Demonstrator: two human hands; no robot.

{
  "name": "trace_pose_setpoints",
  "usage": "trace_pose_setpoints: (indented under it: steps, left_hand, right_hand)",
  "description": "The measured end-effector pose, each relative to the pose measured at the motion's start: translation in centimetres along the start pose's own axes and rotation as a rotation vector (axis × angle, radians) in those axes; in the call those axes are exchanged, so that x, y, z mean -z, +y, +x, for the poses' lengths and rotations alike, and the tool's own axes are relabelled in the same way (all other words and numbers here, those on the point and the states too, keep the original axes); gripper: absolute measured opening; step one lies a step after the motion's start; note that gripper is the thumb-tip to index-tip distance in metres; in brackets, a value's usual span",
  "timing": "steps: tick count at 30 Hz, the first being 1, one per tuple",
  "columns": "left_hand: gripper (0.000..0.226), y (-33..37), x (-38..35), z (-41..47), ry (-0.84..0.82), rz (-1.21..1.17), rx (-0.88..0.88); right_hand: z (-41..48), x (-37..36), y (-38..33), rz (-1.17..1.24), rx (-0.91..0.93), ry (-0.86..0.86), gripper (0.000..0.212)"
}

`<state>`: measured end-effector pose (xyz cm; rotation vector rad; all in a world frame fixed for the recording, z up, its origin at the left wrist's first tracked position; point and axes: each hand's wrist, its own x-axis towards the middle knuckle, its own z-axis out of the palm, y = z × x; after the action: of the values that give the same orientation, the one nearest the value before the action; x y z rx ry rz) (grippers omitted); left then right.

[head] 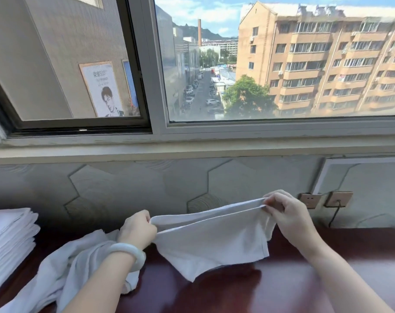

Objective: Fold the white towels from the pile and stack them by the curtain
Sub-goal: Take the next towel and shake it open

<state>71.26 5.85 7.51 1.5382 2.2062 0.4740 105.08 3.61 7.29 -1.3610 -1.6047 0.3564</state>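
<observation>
A white towel (211, 242) hangs doubled over in the air above the dark red table (282, 285), its lower edge brushing the tabletop. My left hand (136, 229), with a pale bangle on the wrist, pinches the towel's left top corners. My right hand (287, 213) pinches the right top corners, held a little higher. A loose pile of unfolded white towels (63, 269) lies on the table under my left forearm. At the far left stands a neat stack of folded white towels (8, 240).
A window with a grey sill (192, 150) runs along the wall behind the table. Two wall sockets (325, 199) sit at the right, a black cable hanging from one. The curtain is out of view.
</observation>
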Motion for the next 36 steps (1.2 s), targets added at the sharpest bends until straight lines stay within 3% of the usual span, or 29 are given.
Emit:
trace_pose_setpoints:
  steps: [2,6,8,10,11,13,15,19,22,26,29,32,36]
  left_hand:
    - [0.012,0.0,1.3,0.2,0.003,-0.192,0.008]
    - [0.022,1.0,5.1,0.0,-0.191,-0.640,0.030]
    - [0.022,1.7,5.8,0.1,-0.062,-0.573,-0.051]
    - [0.012,2.0,5.6,0.3,0.208,-0.366,-0.154]
    - [0.012,2.3,5.4,0.3,0.216,-0.292,-0.189]
    - [0.027,2.2,4.2,0.1,-0.008,-0.204,-0.155]
    - [0.039,1.7,3.6,0.8,-0.147,-0.299,-0.057]
    - [0.041,1.9,5.3,2.0,-0.206,-0.520,0.024]
    - [0.018,2.1,5.7,2.0,-0.282,-0.601,0.029]
    - [0.016,2.6,5.8,2.4,-0.124,-0.455,0.006]
    - [0.008,3.2,6.1,2.5,-0.024,-0.477,-0.010]
    - [0.015,3.1,6.8,2.7,-0.128,-0.654,-0.044]
    - [0.020,2.8,8.1,3.0,-0.318,-0.676,-0.095]
  right_hand:
    - [0.7,2.0,0.1,-0.056,0.030,-0.081,0.038]
    - [1.9,3.8,0.8,-0.270,-0.052,-0.370,0.042]
    - [2.1,3.7,0.3,-0.289,-0.035,-0.327,0.042]
    - [2.0,3.5,-0.3,-0.226,0.023,-0.095,0.031]
    - [2.2,3.3,-0.4,-0.229,0.032,-0.033,0.030]
    - [1.7,2.4,0.3,-0.323,-0.028,-0.113,0.040]
    - [1.1,1.7,0.8,-0.298,-0.084,-0.179,0.046]
    - [1.3,2.5,0.9,-0.197,-0.136,-0.188,0.034]
    - [1.7,3.0,0.7,-0.179,-0.183,-0.195,0.028]
    - [1.9,3.0,0.9,-0.001,-0.240,-0.046,0.022]
    - [2.0,3.0,0.8,0.128,-0.226,-0.013,0.024]
    - [2.1,3.1,1.0,0.124,-0.200,-0.030,0.024]
    - [2.3,3.7,0.7,0.007,-0.095,-0.034,0.014]
